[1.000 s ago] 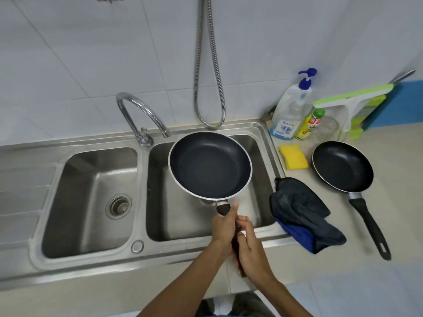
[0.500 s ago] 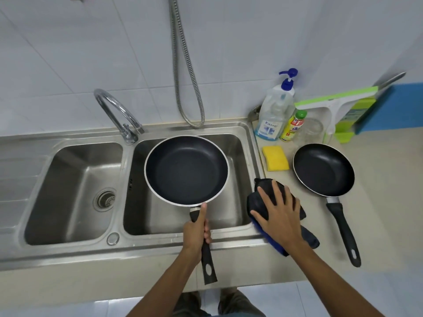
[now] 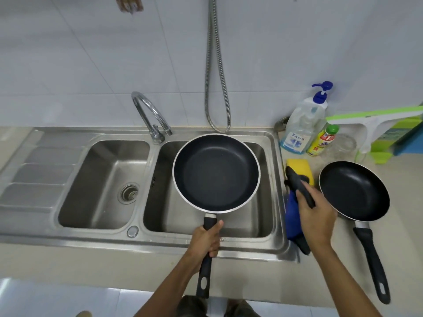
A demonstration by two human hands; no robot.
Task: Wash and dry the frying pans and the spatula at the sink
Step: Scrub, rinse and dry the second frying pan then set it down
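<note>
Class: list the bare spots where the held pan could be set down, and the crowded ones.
Free: the ribbed drainboard left of the left basin; the counter strip before the sink. Crowded: right of the sink, bottles, sponge, cloth, second pan.

Grips the handle of the frying pan (image 3: 216, 173) with the left hand (image 3: 207, 240), fingers curled round it, thumb stretched forward along its top toward the pan's rim. Holds the left forearm (image 3: 169, 284) slanting up and rightward from the bottom edge. Clutches the dark cloth (image 3: 295, 183) with the right hand (image 3: 317, 216), back of the hand upward, fingers curled over a bunched fold. Angles the right forearm (image 3: 343, 277) up and leftward from the lower right, wrist straight, both forearms bare.
</note>
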